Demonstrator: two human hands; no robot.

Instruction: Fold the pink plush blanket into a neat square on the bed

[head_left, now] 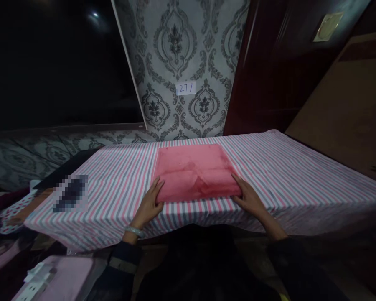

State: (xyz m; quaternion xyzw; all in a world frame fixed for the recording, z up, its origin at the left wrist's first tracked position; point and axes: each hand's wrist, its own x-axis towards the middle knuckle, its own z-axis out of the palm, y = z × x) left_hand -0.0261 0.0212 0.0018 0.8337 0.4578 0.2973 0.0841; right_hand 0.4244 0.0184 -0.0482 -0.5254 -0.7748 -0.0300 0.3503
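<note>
A folded pink cloth (192, 167) with a soft, plush look lies on the striped tablecloth (263, 167), near the table's front edge. A crease runs across its middle, and darker patches show toward its right side. My left hand (148, 202) grips the near left corner, fingers along the side and thumb at the front edge. At the near right corner, my right hand (247, 196) holds the cloth in much the same way. Parts of the fingertips are hidden against the cloth. A pale bracelet (134, 231) circles my left wrist.
A blurred-out dark item (70, 193) lies at the table's left. Behind stand a patterned wall with a paper label (186, 88) reading 277, and a large dark screen (59, 67). A big cardboard sheet (347, 108) leans at right. A power strip (36, 282) sits lower left.
</note>
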